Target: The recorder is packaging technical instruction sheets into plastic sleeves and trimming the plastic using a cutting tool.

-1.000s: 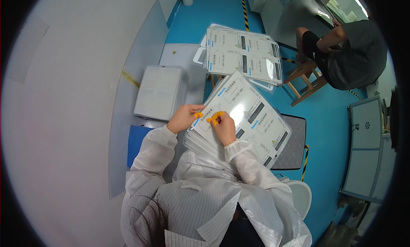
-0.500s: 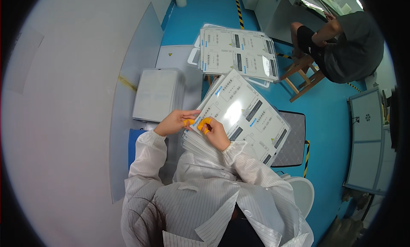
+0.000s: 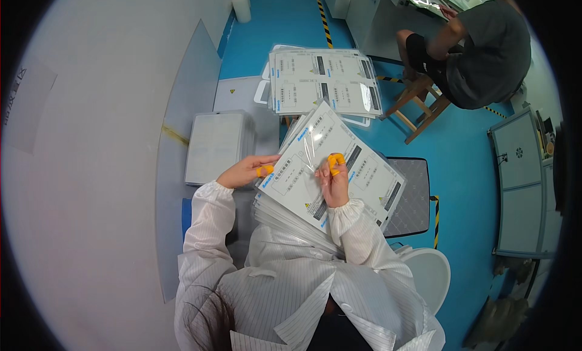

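Note:
On my lap lies a slanted stack of large white printed sheets [image 3: 357, 202], glossy on top. My left hand [image 3: 245, 171] is at the stack's left corner, its yellow-covered fingertip against the top sheet's edge and another finger stretched along that edge. Above the middle of the sheet is my right hand [image 3: 333, 182], fingers curled together, with yellow finger cots on. It pinches what looks like a thin clear film [image 3: 311, 143], seen mainly as creased streaks of glare running from the sheet to the fingers. The film's exact edges cannot be made out.
Another stack of printed sheets [image 3: 324, 78] lies ahead. A pile of white panels [image 3: 215, 146] stands at left by a grey partition [image 3: 182, 96]. A grey cushioned pad [image 3: 409, 193] and a white round stool [image 3: 429, 275] are at right. A co-worker [image 3: 491, 54] sits on a wooden stool [image 3: 418, 108].
My right hand has moved right from the left corner to the middle of the sheet, drawing up the clear film. My left hand has stayed at the corner. The whole view has shifted slightly.

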`<state>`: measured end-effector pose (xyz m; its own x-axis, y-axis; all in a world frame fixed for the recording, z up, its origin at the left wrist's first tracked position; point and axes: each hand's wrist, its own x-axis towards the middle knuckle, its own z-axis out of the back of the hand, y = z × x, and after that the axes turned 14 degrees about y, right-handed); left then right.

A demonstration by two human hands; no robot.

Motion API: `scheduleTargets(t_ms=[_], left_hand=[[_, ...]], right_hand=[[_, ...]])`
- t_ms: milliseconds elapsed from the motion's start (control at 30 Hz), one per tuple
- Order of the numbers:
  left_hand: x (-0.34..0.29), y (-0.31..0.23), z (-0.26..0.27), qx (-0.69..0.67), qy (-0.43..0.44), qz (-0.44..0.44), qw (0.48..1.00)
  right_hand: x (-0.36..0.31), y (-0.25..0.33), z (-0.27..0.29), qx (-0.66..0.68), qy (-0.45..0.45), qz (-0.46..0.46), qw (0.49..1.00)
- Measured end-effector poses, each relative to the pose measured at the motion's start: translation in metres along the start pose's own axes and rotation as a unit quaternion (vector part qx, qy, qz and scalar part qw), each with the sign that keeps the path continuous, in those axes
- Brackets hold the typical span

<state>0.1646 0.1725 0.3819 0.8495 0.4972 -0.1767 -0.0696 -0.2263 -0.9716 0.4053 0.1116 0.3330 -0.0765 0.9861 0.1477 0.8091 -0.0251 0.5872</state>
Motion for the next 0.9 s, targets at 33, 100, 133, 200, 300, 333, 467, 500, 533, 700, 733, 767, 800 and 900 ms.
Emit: scheduleTargets(t_ms=[33,100,133,200,300,333,467,500,533,700,733,767,800,900], left_hand=[[0.010,0.001,0.001,0.036,-0.025,0.025,0.999],[0.028,0.002,0.001,0.106,-0.039,0.039,0.993],[0.037,0.002,0.002,0.173,-0.053,0.051,0.982],[0.049,0.001,0.011,0.195,-0.082,0.038,0.977],[0.057,-0.013,0.038,0.190,-0.179,0.036,0.965],[0.059,-0.009,0.058,0.151,-0.208,0.018,0.966],[0.091,-0.002,0.128,0.018,-0.282,-0.005,0.959],[0.103,0.003,0.142,-0.005,-0.287,-0.017,0.958],[0.115,0.006,0.151,-0.029,-0.293,-0.028,0.955],[0.187,0.020,0.173,-0.107,-0.407,-0.088,0.903],[0.195,0.028,0.182,-0.108,-0.405,-0.089,0.903],[0.203,0.031,0.187,-0.061,-0.433,-0.085,0.895],[0.207,0.034,0.193,-0.014,-0.460,-0.082,0.884],[0.216,0.036,0.192,0.130,-0.511,0.047,0.849]], right_hand=[[0.001,0.000,-0.003,-0.017,-0.016,-0.007,1.000],[-0.002,0.002,-0.002,-0.024,-0.017,-0.001,1.000],[-0.003,0.005,-0.001,-0.033,-0.020,0.004,0.999],[-0.004,0.034,0.014,-0.076,-0.054,0.054,0.994],[-0.029,0.126,0.057,-0.125,-0.127,0.191,0.965],[-0.046,0.163,0.072,-0.114,-0.165,0.246,0.948],[-0.199,0.304,0.190,0.093,-0.108,0.447,0.883],[-0.236,0.324,0.198,0.107,-0.094,0.492,0.859],[-0.264,0.333,0.197,0.121,-0.081,0.535,0.832],[-0.328,0.328,0.136,0.095,-0.122,0.575,0.803],[-0.334,0.325,0.134,0.094,-0.121,0.576,0.803],[-0.340,0.320,0.134,0.048,-0.118,0.575,0.808],[-0.343,0.318,0.134,0.004,-0.114,0.572,0.812],[-0.348,0.317,0.117,-0.029,-0.141,0.592,0.793]])
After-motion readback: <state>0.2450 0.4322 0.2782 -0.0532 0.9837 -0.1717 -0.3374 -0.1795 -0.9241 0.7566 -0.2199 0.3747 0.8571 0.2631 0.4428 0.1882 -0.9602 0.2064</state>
